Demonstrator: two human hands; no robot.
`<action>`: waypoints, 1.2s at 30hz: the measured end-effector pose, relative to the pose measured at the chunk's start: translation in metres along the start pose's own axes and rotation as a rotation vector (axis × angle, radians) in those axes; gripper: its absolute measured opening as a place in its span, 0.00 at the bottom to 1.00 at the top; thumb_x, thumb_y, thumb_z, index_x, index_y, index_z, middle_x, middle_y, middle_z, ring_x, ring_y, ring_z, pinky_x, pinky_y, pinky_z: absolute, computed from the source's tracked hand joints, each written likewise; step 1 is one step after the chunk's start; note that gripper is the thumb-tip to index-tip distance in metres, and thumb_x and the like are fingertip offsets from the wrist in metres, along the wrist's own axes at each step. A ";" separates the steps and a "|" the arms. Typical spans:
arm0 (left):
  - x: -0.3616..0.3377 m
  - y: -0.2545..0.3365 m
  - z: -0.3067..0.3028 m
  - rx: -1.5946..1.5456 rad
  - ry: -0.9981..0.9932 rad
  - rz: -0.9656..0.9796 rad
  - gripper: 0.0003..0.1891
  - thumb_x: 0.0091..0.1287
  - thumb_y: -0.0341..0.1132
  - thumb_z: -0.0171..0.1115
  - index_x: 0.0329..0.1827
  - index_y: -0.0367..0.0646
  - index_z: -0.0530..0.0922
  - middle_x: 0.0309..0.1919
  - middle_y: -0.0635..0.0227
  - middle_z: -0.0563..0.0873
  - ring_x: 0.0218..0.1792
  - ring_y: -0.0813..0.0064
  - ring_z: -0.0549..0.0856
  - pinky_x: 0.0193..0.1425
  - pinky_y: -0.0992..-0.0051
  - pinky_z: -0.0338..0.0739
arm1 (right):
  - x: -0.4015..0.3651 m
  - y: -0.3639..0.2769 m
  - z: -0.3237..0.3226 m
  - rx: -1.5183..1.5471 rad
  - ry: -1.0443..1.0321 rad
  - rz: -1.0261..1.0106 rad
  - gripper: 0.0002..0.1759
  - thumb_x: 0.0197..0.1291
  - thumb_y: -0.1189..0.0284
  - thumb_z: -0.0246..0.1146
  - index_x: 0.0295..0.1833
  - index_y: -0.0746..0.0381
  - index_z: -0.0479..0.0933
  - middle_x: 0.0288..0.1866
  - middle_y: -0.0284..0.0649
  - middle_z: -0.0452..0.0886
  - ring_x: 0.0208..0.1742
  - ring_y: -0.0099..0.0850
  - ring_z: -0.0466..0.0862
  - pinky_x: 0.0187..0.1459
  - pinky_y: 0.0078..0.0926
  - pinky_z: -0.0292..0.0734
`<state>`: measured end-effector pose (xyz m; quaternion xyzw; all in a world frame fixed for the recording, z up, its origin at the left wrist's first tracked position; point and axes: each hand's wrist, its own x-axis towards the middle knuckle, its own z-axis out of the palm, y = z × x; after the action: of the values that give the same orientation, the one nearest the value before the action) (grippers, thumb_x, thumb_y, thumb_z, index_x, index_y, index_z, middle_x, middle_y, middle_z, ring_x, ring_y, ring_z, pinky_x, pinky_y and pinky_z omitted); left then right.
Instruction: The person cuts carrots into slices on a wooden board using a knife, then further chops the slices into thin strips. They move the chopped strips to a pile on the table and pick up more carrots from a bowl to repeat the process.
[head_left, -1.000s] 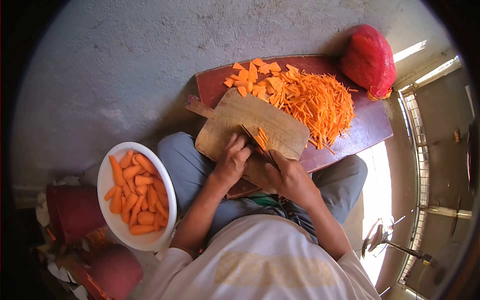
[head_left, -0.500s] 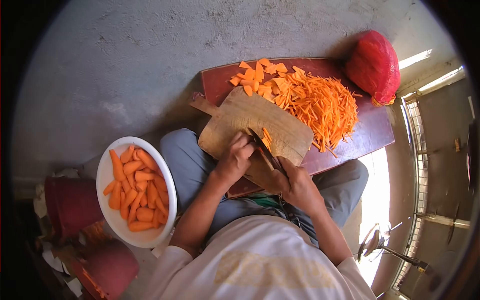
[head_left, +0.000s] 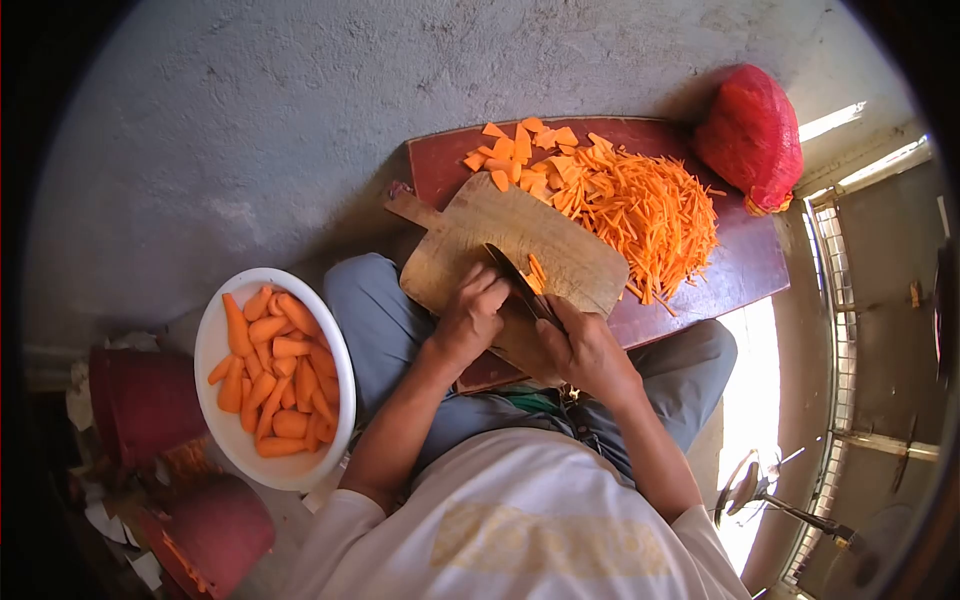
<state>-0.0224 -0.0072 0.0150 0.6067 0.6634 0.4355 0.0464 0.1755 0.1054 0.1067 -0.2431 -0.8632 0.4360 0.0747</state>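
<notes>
My right hand is wrapped round the handle of a knife, whose dark blade slants up and left over a wooden cutting board. Left of the blade, my left hand presses down on the board with its fingers curled; whatever lies under them is hidden. A few thin carrot strips lie against the blade's right side. Beyond the board, a big heap of shredded carrot spreads over a red tabletop. Flat carrot slices lie at the heap's left end.
A white basin of whole peeled carrots stands at my left. Dark red buckets are at the lower left. At the table's far right corner rests a red mesh sack. A rough grey wall runs behind the table.
The knife and my right hand have shifted slightly up and left, with the blade tip nearer the far side of my left fingers. My left hand stays in about the same place.
</notes>
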 end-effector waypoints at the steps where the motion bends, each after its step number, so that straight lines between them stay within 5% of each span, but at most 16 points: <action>1: 0.002 0.002 0.000 -0.008 0.035 0.024 0.19 0.50 0.13 0.59 0.46 0.34 0.85 0.45 0.49 0.86 0.52 0.39 0.83 0.60 0.47 0.83 | -0.003 -0.002 -0.002 0.046 0.009 -0.004 0.17 0.82 0.70 0.66 0.67 0.70 0.81 0.41 0.67 0.86 0.46 0.70 0.87 0.47 0.53 0.82; 9: 0.001 0.008 0.000 0.066 0.022 -0.015 0.15 0.49 0.11 0.58 0.39 0.35 0.77 0.41 0.48 0.83 0.49 0.38 0.82 0.54 0.45 0.79 | -0.001 0.002 -0.001 0.060 0.012 0.012 0.18 0.83 0.69 0.65 0.67 0.70 0.82 0.42 0.65 0.86 0.46 0.68 0.87 0.49 0.50 0.83; 12: 0.002 0.005 0.004 0.004 0.096 -0.005 0.14 0.49 0.11 0.58 0.37 0.36 0.75 0.39 0.48 0.82 0.47 0.39 0.82 0.53 0.45 0.79 | -0.005 -0.006 -0.002 0.110 0.045 -0.043 0.15 0.81 0.70 0.65 0.59 0.73 0.79 0.37 0.70 0.84 0.42 0.70 0.87 0.44 0.55 0.81; 18: 0.002 0.005 0.002 -0.002 0.084 -0.011 0.14 0.50 0.12 0.59 0.38 0.36 0.75 0.37 0.49 0.82 0.46 0.38 0.81 0.53 0.45 0.78 | -0.005 0.001 -0.001 0.091 0.033 -0.011 0.18 0.84 0.67 0.65 0.67 0.69 0.82 0.42 0.66 0.86 0.45 0.67 0.87 0.49 0.52 0.83; 36: 0.001 0.000 0.005 -0.005 0.111 -0.043 0.13 0.55 0.11 0.60 0.39 0.36 0.76 0.37 0.48 0.83 0.46 0.38 0.82 0.52 0.46 0.78 | -0.004 0.005 0.000 0.050 0.141 -0.126 0.16 0.84 0.67 0.66 0.63 0.70 0.82 0.41 0.64 0.85 0.43 0.63 0.86 0.47 0.50 0.81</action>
<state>-0.0195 -0.0039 0.0117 0.5671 0.6767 0.4690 0.0206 0.1804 0.1060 0.1027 -0.2167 -0.8582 0.4338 0.1687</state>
